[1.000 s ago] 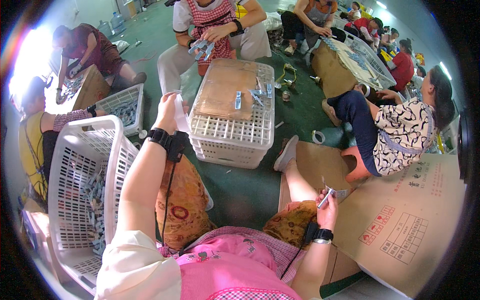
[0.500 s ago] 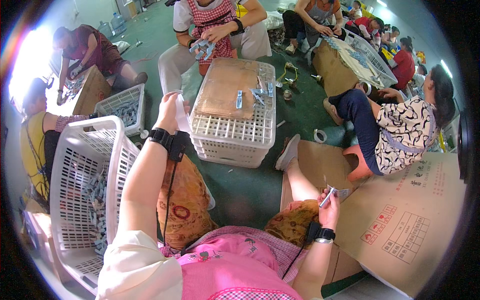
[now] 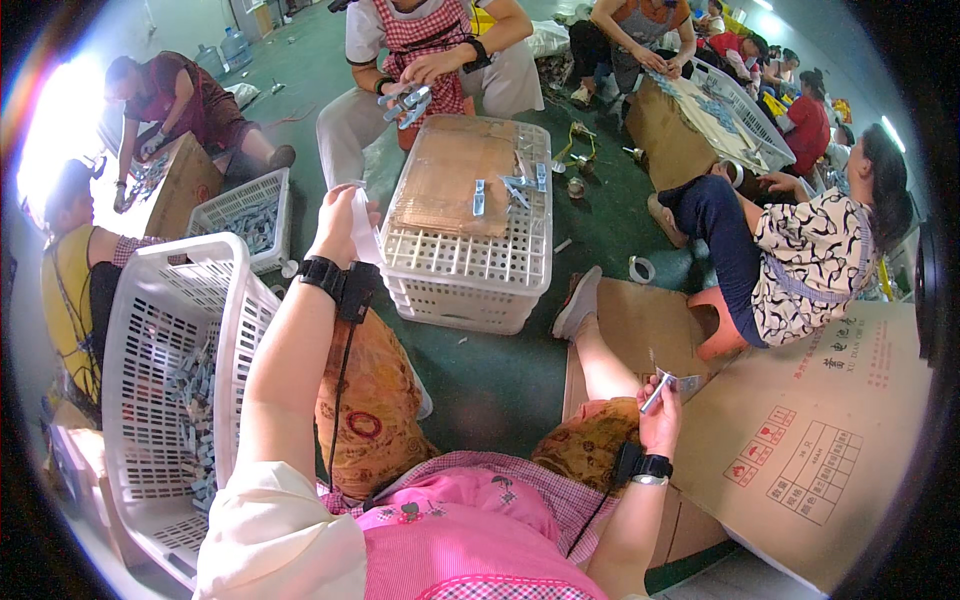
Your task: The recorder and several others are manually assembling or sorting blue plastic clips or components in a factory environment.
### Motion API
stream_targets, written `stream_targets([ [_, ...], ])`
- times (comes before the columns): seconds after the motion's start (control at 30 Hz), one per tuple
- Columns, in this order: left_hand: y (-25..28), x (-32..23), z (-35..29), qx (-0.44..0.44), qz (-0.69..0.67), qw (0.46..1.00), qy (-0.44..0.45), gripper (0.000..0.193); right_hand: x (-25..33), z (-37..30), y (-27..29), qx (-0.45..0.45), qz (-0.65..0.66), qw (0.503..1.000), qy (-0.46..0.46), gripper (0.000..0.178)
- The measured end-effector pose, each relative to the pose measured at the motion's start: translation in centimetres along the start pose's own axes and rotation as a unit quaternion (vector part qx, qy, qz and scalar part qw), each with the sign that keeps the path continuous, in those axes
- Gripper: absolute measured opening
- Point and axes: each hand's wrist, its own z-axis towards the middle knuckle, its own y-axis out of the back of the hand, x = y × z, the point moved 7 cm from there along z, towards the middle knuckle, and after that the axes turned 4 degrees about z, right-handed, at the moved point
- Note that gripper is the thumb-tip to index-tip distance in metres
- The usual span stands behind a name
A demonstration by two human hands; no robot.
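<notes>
Left hand (image 3: 338, 222) outstretched, right hand (image 3: 660, 424) held closer

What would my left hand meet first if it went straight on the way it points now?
Ahead of the left hand is probably a co-worker's pale trouser leg, though the depth is unclear.

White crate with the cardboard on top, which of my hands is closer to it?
Left. Your left hand is just off the left side of the white crate; your right hand is farther away, off to the right and closer to your body.
</notes>
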Motion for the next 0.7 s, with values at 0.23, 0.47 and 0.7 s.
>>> stream_targets([
  [0.23,0.04,0.10,0.13,0.002,-0.002,1.000,0.004,0.024,-0.11,0.13,0.09,0.004,-0.002,1.000,-0.002,0.021],
  [0.47,-0.01,0.13,0.22,0.005,0.006,1.000,0.005,0.024,-0.02,-0.01,-0.16,0.002,0.001,1.000,0.000,0.021],
  [0.7,-0.13,0.03,-0.01,0.006,0.008,1.000,0.004,0.028,0.14,-0.16,-0.66,-0.003,-0.002,1.000,0.003,0.021],
])
